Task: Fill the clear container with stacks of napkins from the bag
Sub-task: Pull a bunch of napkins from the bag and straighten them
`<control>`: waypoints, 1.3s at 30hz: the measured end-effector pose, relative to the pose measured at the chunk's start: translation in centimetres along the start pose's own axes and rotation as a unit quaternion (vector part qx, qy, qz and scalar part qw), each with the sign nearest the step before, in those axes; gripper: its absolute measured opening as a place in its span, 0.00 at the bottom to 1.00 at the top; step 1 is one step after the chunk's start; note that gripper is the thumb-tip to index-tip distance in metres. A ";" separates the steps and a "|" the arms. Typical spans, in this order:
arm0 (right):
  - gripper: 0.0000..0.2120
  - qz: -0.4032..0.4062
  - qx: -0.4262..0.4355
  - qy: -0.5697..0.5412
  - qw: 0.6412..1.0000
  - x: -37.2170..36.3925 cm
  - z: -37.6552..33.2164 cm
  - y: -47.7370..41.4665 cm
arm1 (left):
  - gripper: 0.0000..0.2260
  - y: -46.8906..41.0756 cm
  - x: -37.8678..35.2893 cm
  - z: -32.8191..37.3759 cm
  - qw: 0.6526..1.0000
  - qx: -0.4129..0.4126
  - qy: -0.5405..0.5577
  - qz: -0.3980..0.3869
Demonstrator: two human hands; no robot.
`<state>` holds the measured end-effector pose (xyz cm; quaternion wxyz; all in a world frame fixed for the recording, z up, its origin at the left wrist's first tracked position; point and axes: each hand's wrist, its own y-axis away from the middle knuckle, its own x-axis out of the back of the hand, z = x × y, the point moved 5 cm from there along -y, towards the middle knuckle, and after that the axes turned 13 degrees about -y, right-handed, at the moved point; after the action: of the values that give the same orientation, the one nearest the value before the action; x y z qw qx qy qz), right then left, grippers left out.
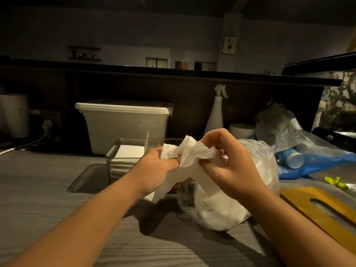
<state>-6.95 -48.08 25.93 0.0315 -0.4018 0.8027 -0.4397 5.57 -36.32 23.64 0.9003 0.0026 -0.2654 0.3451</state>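
- Closest to the camera are the two bare forearms [81, 226], coming up from the bottom corners over the grey wood-grain counter [38, 185].
- The left hand [154, 168] has its fingers curled round the left end of a stack of napkins [192, 154], gripping it from underneath and the side.
- The right hand [234, 170] pinches the other end, thumb and fingertips bent in on the top edges, so the white sheets fan out between both hands.
- The stack is up in the air, bent into a bit of an arch, just above and in front of the bag [217, 209].
- That bag is thin clear plastic, slumped on the counter right under the hands, with more white napkins showing through it.
- The clear container [115, 151] sits just behind the left hand, on a flat dark tray [84, 180]. It already has a layer of napkins [131, 151] lying flat inside.
- Behind it there's a big white lidded tub [125, 128], plus a white spray bottle [215, 116] against the dark back panel.
- Off to the right: a blue plastic bag [317, 164], a yellowish wooden board [327, 209] with a slot cut in it.
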 end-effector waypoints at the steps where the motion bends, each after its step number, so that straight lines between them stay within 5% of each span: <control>1: 0.17 0.005 -0.005 -0.014 1.000 0.0 0.1 0.0 | 0.04 0.0 -0.1 0.1 1.000 -0.004 0.010 -0.010; 7: 0.22 0.024 -0.060 -0.046 0.997 -0.2 1.2 -0.1 | 0.12 0.0 0.1 -0.5 0.999 0.018 0.037 -0.009; 10: 0.26 0.011 -0.128 -0.061 0.990 -0.3 2.1 -0.2 | 0.04 0.2 -0.1 -0.4 0.999 0.012 0.042 -0.023; 15: 0.14 -0.024 -0.159 -0.112 0.981 -0.5 2.8 -0.2 | 0.07 0.5 -0.3 0.2 0.996 0.001 0.075 -0.040; 17: 0.13 0.000 -0.151 -0.117 0.982 -0.2 2.8 -0.3 | 0.02 0.4 0.1 -0.1 0.995 0.007 0.079 -0.053; 20: 0.08 0.037 -0.122 -0.108 0.986 0.3 2.6 -0.4 | 0.15 0.0 0.2 -0.6 0.994 0.021 0.074 -0.079; 26: 0.03 0.142 -0.091 -0.122 0.978 1.9 2.3 -0.3 | 0.16 -0.3 1.1 -0.5 0.985 -0.014 0.167 -0.030; 30: 0.12 0.049 -0.154 -0.286 0.944 0.3 1.8 -0.2 | 0.20 -0.3 1.4 0.2 0.959 -0.055 0.276 -0.016; 33: 0.13 -0.029 -0.187 -0.296 0.936 -2.5 1.1 0.7 | 0.20 -0.6 0.9 -0.1 0.946 -0.048 0.317 -0.036; 39: 0.10 0.010 -0.258 -0.282 0.924 -5.9 0.9 -0.9 | 0.21 -0.7 0.9 0.1 0.920 -0.054 0.385 -0.052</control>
<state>-2.04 -45.04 24.27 0.1559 -0.4952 0.8504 -0.0860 6.54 -36.37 24.23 0.9483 -0.1653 0.0839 0.2575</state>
